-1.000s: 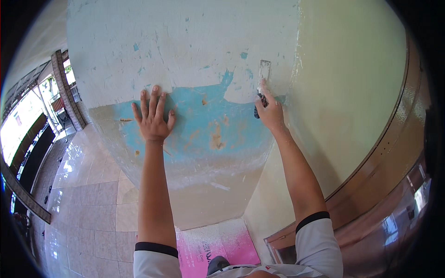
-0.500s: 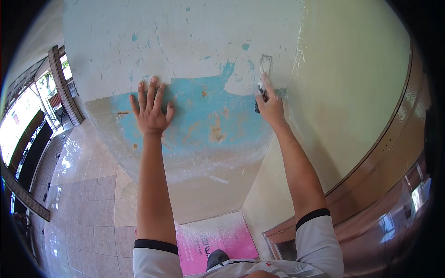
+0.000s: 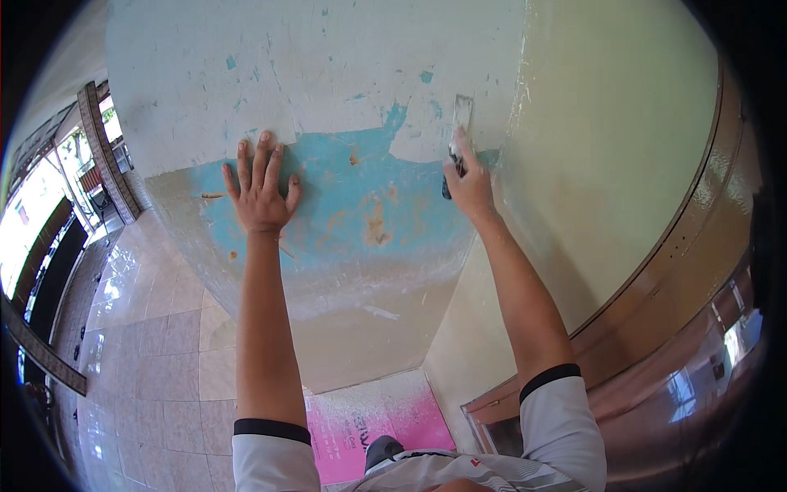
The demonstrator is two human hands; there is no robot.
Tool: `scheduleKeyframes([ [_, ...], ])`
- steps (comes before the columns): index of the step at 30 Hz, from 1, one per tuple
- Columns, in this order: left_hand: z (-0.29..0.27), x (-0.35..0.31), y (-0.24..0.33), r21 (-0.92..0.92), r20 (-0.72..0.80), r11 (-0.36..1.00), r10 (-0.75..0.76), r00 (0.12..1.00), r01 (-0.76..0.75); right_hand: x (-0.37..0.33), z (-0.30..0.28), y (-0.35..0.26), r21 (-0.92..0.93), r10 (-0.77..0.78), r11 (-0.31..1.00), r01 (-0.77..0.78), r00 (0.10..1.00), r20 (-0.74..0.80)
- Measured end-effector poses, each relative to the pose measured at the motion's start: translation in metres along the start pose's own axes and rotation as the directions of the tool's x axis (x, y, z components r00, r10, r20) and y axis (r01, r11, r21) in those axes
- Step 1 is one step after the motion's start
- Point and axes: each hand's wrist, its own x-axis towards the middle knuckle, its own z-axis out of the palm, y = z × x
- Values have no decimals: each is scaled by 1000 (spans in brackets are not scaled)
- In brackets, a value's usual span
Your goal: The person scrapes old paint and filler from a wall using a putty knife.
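My left hand [image 3: 262, 193] lies flat on the wall with its fingers spread, mostly over a bared blue patch [image 3: 328, 197] marked with brown stains. In my right hand [image 3: 470, 184] is a putty knife [image 3: 461, 123], its dark handle in my grip and its narrow metal blade pointing up. One finger stretches along the blade. The blade is against the pale wall paint [image 3: 352, 66], just above the blue patch and close to the corner. Whether its edge touches the wall cannot be made out.
A yellowish-green wall [image 3: 615, 148] meets the worked wall at the right corner. Beyond it is a glossy brown door [image 3: 656, 361]. A pink sheet [image 3: 410, 426] strewn with pale flakes lies at my feet. Tiled floor [image 3: 156, 361] stretches left toward a bright opening.
The whole view has shifted slightly, moving the scene a little left. The putty knife tilts slightly more to the right; my left hand keeps its place on the wall.
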Motion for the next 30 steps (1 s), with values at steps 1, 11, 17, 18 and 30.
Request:
scheduleKeyframes([
  [1,-1,0,1,-1,9,1000,-8,1000,8,-11,4,5,12,-50,999,50,999,-17],
  [11,3,-2,6,-31,14,999,-10,1000,10,-110,10,33,-38,68,997,-63,983,168],
  [17,4,0,4,-23,9,1000,-11,1000,11,-100,-2,23,37,136,989,-147,968,210],
  [18,6,-1,4,-19,-1,1000,-17,1000,17,-100,-3,21,50,142,986,-157,963,229],
  [30,4,-3,3,-6,4,1000,-6,1000,6,-68,-25,20,-163,192,977,-140,910,367],
])
